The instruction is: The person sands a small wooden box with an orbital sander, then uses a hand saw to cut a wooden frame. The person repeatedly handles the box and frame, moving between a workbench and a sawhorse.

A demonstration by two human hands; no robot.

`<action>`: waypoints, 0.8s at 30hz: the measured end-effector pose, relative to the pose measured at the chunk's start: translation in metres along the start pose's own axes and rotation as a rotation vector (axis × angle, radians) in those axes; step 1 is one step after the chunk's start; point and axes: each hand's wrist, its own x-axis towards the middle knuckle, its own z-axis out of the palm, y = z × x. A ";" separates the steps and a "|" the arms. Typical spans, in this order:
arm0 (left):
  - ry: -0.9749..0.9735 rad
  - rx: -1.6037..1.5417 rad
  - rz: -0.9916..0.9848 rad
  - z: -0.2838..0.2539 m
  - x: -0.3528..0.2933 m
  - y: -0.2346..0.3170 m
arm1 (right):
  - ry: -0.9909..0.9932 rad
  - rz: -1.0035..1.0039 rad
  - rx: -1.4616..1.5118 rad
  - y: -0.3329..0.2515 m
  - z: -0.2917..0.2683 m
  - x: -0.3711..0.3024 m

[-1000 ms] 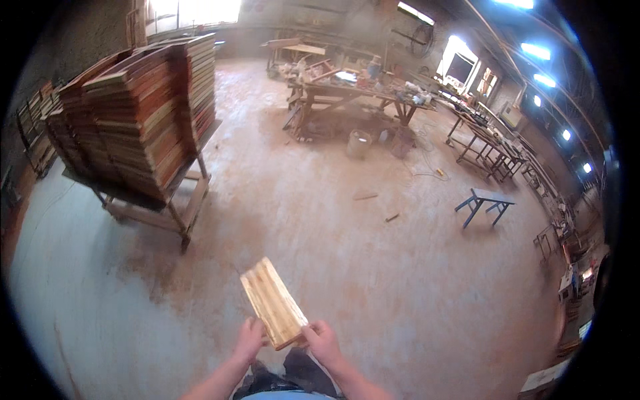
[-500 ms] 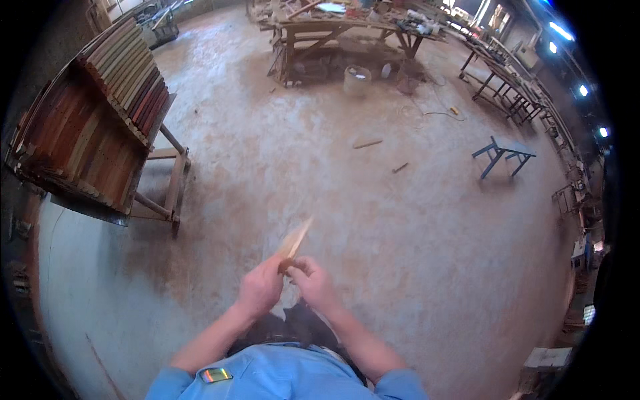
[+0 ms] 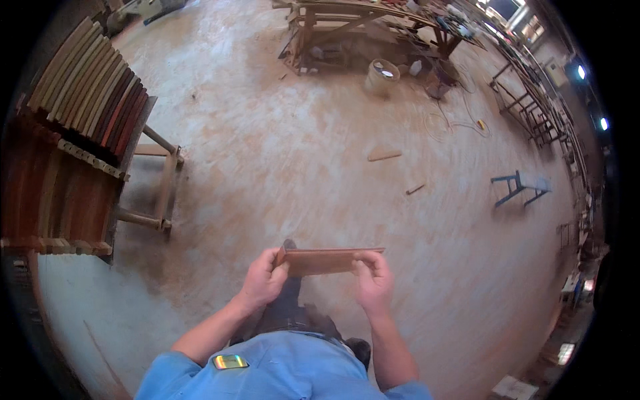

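A thin brown rectangular sheet [image 3: 321, 261], sandpaper by its look, is stretched crosswise in front of my waist. My left hand [image 3: 264, 279] grips its left end, where the edge turns up, with the thumb on the near side. Near the other end, my right hand [image 3: 373, 281] pinches it between thumb and curled fingers. One short piece of the sheet sticks out past the right hand.
On the left a wooden stand [image 3: 165, 190] carries a rack of many coloured wood strips [image 3: 93, 83]. Scrap wood [image 3: 385, 156] lies on the floor ahead. Farther off are a workbench [image 3: 347, 15], a bucket [image 3: 382, 77], a cable and a small blue stool [image 3: 517, 188].
The sheet has turned from pointing away from me to lying crosswise. My hands, close together before, have moved apart, the right one to the right. The view has tilted lower and closer to the rack.
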 end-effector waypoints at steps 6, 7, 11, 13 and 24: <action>-0.049 -0.175 -0.085 -0.006 0.150 0.029 | 0.058 -0.242 -0.252 -0.034 -0.010 0.142; -0.037 -0.245 -0.115 -0.007 0.175 0.032 | 0.061 -0.285 -0.286 -0.046 -0.008 0.165; 0.007 -0.353 -0.129 -0.007 0.274 0.036 | 0.035 -0.457 -0.444 -0.078 -0.002 0.269; 0.036 -0.401 -0.179 -0.006 0.328 0.048 | 0.017 -0.537 -0.556 -0.088 0.002 0.329; 0.320 -0.226 -0.257 -0.030 0.574 0.047 | -0.413 -0.527 -0.640 -0.113 0.067 0.659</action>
